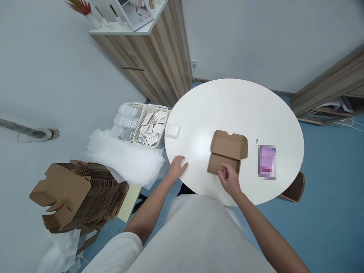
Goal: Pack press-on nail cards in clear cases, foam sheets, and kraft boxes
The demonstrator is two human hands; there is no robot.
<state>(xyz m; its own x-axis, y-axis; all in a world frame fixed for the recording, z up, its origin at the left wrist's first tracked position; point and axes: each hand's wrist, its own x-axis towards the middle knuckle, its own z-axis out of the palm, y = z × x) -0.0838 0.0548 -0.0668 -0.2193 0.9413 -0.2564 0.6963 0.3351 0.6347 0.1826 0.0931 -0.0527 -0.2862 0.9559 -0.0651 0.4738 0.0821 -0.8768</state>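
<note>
An open cardboard mailer box (229, 146) lies on the round white table (241, 102), its lid folded back away from me. My right hand (229, 179) hovers at the box's near side, overlapping its shallow tray. The fingers there are curled in, and I cannot make out anything between them. On the table's left edge rests my left hand (178, 167), fingers spread, holding nothing. Just beyond it is a small white square item (173, 131). To the right of the box lies a pixelated pink-purple packet (267, 162).
Left of the table stand a white basket of small cards (152, 127), clear plastic cases (128, 116), white sheets of wrapping (131, 155) and a stack of flattened cardboard boxes (79, 193). A wooden cabinet (148, 57) stands behind. A brown bin (295, 187) sits beneath the table's right edge.
</note>
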